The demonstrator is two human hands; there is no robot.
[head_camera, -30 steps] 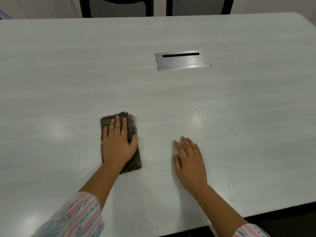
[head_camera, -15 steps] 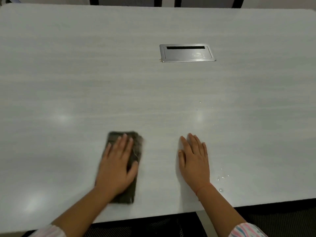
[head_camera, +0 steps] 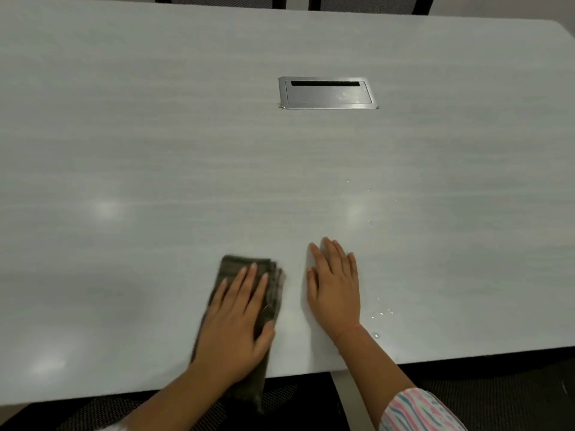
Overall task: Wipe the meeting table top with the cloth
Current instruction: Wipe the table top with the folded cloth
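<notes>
Now the left hand lay flat on the folded cloth, fingers straight, pressing it onto the desk at the near edge, its tail hanging off the rim. Right hand rested flat just beside it, fingers loose, gripping nothing, likely bracing the lean. Water drops sat just right of that hand, not yet wiped.
</notes>
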